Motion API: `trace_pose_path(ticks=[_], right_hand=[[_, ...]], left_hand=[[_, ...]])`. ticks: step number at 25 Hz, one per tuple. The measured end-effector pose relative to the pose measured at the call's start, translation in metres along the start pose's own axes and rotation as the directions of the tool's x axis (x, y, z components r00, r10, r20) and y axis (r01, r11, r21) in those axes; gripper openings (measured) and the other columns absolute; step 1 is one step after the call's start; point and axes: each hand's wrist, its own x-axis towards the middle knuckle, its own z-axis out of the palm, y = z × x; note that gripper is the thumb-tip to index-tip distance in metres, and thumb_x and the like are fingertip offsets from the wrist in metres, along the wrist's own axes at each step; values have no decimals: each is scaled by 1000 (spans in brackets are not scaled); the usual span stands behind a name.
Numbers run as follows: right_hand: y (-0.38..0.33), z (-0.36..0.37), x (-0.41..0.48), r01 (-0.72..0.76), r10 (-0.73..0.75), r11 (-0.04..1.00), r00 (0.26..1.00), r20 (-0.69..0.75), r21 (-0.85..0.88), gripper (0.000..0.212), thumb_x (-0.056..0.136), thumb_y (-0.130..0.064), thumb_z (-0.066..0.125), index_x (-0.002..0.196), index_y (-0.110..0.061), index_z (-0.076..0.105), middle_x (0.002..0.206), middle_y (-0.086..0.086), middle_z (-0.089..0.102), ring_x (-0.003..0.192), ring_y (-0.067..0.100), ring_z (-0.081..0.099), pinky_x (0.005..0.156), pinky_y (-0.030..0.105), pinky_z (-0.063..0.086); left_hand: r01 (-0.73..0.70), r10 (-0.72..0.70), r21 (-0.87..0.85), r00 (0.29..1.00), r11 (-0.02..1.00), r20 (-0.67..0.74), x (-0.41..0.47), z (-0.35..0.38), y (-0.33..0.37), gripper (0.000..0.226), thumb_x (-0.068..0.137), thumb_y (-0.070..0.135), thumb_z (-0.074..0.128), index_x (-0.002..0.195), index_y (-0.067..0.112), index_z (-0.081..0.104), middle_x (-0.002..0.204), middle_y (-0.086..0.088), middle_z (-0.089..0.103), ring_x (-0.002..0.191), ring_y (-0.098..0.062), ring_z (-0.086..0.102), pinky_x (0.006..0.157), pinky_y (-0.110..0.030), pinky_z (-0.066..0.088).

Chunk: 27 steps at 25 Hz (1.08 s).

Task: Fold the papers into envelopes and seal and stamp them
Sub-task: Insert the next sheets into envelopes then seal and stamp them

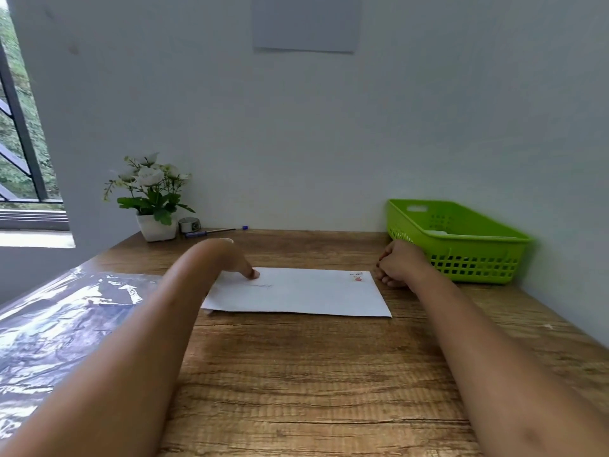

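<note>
Since the envelope [296, 291] is only thin folded paper, it should be v. light, floppy and easy to crease, and it'll prob. slide on smooth wood, so it wants pinning w/ a fingertip while it's worked. It lies flat mid-desk, long edge toward the person, with a red stamp [358, 278] at its far right corner and faint writing near the centre. Best hold, I'd judge: pinch a free corner, e.g. the near right one, thumb underneath, keeping off the stamp.

Left grip [230, 258]: one straight finger presses down on the envelope's far left part; the other fingers are too blurred to read. Right grip [398, 263]: curled into a fist w/ nothing visible in it, resting on the desk [296, 374] just beside the envelope's far right corner.

The desk is level wood-grain. A green basket [461, 258] sits rear right by the wall, sth white inside. Rear left are potted flowers [155, 192], a tape roll [189, 224] and a pen [214, 230]. A shiny plastic sheet [66, 324] covers the left side. There's a window [19, 143] at left.
</note>
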Motion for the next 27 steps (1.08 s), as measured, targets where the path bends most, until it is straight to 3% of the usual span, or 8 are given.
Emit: trace_pose_path(ticks=[3, 7, 9, 12, 17, 20, 23, 27], right_hand=[[-5, 0, -6, -61, 50, 986, 996, 74, 157, 25, 92, 4, 43, 72, -6, 52, 71, 18, 63, 51, 19, 56, 42, 24, 51], [-5, -5, -11, -120, 73, 936, 986, 152, 330, 22, 95, 5, 36, 84, -6, 51, 70, 16, 58, 54, 19, 56, 37, 19, 51], [-4, -4, -11, -131, 78, 913, 985, 151, 387, 20, 95, 5, 36, 87, -7, 51, 74, 14, 57, 59, 19, 57, 40, 21, 52], [-4, -2, -10, -105, 52, 893, 990, 130, 438, 11, 97, -6, 44, 88, -10, 50, 80, 11, 57, 66, 17, 56, 52, 25, 50], [-14, -3, -24, -208, 20, 763, 954, 298, 612, 31, 95, -33, 54, 114, -10, 44, 92, 17, 59, 74, 24, 61, 64, 32, 58], [-28, 5, -40, -303, -113, 723, 835, 538, 621, 43, 91, -38, 56, 123, -17, 37, 104, 22, 63, 81, 30, 67, 74, 37, 59], [-41, 22, -49, -325, -250, 665, 751, 611, 672, 60, 89, -38, 59, 139, -24, 28, 120, 24, 55, 82, 35, 70, 70, 44, 60], [-46, 22, -45, -222, -300, 520, 857, 419, 825, 53, 95, -15, 54, 142, -21, 30, 132, 14, 55, 94, 30, 66, 74, 44, 60]], left_hand=[[-78, 96, -137, 988, 987, 123, -13, -5, 2, 61, 90, 26, 61, 146, 19, 34, 151, -14, 29, 133, -36, 35, 110, -44, 35], [-244, 227, -374, 970, 895, -91, -10, -8, -2, 53, 87, -4, 58, 135, 17, 50, 142, -8, 47, 132, -28, 40, 112, -38, 32], [-285, 185, -598, 957, 749, -224, -2, -7, -9, 48, 86, -11, 54, 127, 15, 58, 132, -8, 56, 123, -27, 50, 103, -34, 42], [-401, 78, -834, 912, 378, -403, 8, -5, -14, 41, 88, -16, 46, 109, 14, 65, 123, -8, 58, 104, -26, 57, 75, -36, 55], [-595, -143, -803, 793, 23, -592, 2, 1, 7, 43, 87, -15, 38, 95, 19, 64, 101, 3, 60, 81, -19, 60, 61, -35, 55], [-636, -189, -771, 759, -13, -623, -4, 11, 34, 50, 81, -17, 36, 85, 26, 62, 108, -1, 61, 96, -25, 60, 71, -38, 54], [-672, -141, -740, 737, -40, -661, -19, 19, 61, 60, 76, -20, 34, 89, 33, 59, 114, 4, 52, 107, -24, 55, 74, -35, 51], [-683, -8, -730, 730, -33, -683, -38, 29, 85, 64, 73, -19, 34, 101, 36, 52, 129, 1, 43, 110, -20, 49, 70, -26, 47]])
